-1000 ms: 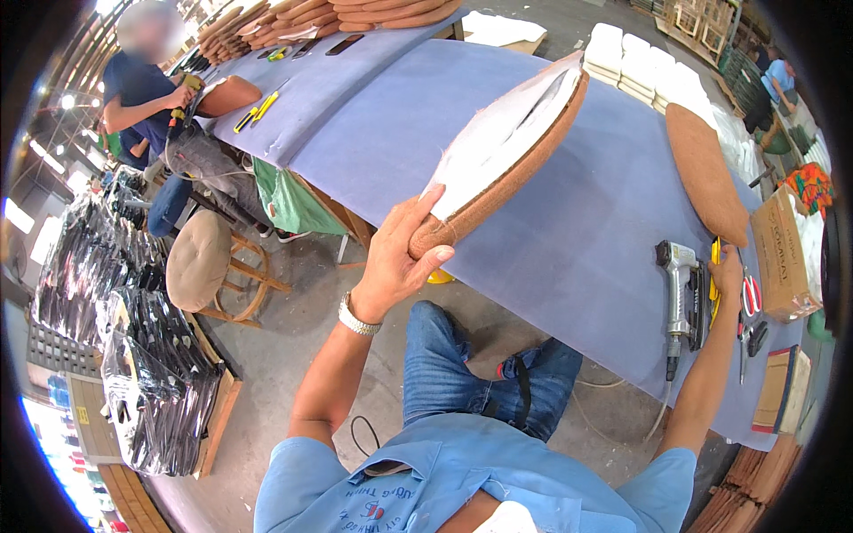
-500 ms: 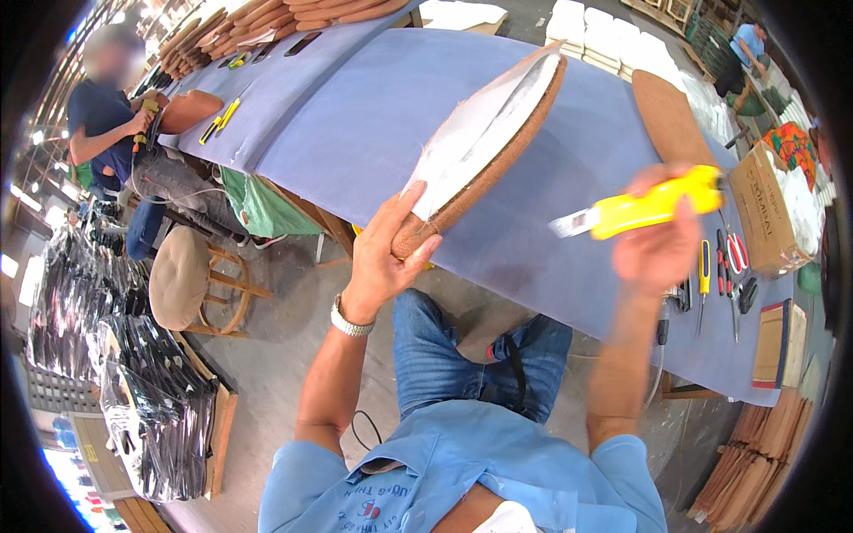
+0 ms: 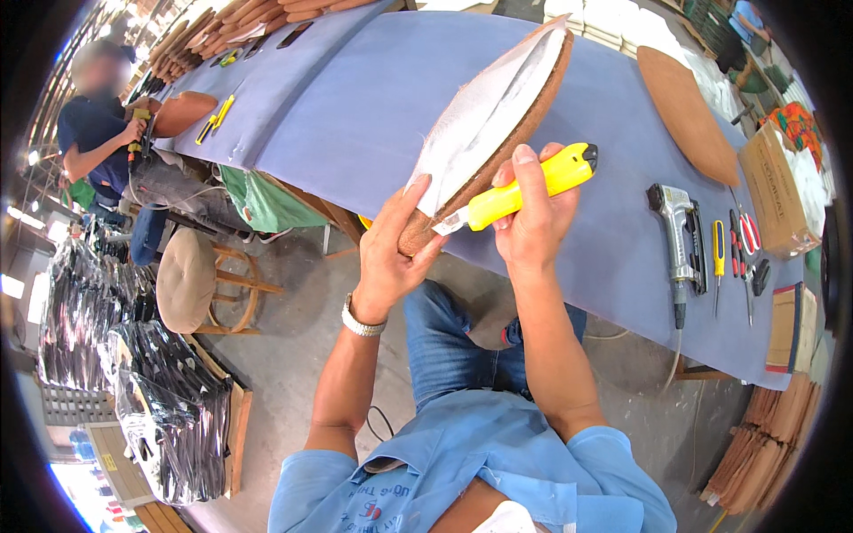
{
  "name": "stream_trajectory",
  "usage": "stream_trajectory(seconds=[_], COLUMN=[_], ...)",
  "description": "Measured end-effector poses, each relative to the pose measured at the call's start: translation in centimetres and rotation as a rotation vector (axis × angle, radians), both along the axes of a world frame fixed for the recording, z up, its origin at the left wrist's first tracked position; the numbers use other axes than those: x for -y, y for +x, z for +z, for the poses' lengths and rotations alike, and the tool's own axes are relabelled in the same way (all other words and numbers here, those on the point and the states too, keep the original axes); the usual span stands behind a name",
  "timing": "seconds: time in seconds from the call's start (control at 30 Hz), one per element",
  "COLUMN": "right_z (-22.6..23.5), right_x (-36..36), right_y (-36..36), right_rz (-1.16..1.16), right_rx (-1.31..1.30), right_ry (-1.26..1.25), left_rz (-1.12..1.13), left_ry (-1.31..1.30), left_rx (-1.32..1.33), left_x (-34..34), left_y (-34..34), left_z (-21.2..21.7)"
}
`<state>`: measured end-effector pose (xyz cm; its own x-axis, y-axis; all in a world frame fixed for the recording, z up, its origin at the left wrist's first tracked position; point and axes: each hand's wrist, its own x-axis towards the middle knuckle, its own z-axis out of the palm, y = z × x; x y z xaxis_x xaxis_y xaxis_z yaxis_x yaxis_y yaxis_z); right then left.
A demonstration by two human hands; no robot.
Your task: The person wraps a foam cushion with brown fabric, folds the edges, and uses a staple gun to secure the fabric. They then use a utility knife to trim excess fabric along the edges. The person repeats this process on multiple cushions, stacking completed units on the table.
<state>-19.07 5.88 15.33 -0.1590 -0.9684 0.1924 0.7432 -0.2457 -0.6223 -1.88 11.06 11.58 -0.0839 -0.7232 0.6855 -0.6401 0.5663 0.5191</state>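
Observation:
My left hand (image 3: pixel 391 253) is closed on the near end of a long, oval brown upholstered panel (image 3: pixel 484 115). The panel is tilted up over the table edge, its whitish lining facing up and its brown cover wrapped round the rim. A yellow utility knife (image 3: pixel 493 206) is in my right hand (image 3: pixel 539 213), fingers wrapped round its body. Its blade reaches the panel's brown edge close to my left fingers; whether it touches the cover I cannot tell.
On the blue-grey table (image 3: pixel 373 115) lie a staple gun (image 3: pixel 677 240) with a hose, a yellow screwdriver (image 3: pixel 719 249), red-handled tools and another brown panel (image 3: pixel 689 115). A cardboard box (image 3: pixel 777 195) stands at the right. A co-worker (image 3: pixel 98 133) and a stool (image 3: pixel 188 280) are at the left.
My right hand has brought the knife leftward from over the right of the table to the panel's near edge. The staple gun it partly hid now shows. My left hand keeps its hold.

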Motion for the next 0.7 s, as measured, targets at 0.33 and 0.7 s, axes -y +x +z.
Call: stream_trajectory(seconds=[0.33, 0.7], right_z=[-1.2, -1.3], right_x=[-0.5, -0.6], right_y=[-0.2, -0.2], right_rz=[-0.021, -0.017], right_rx=[-0.013, -0.023], right_ry=[0.037, 0.064], left_rz=[-0.008, 0.007], left_ry=[-0.033, -0.029], left_rx=[0.07, 0.083], left_x=[-0.2, -0.3], left_y=[-0.5, -0.5], left_z=[-0.3, -1.0])
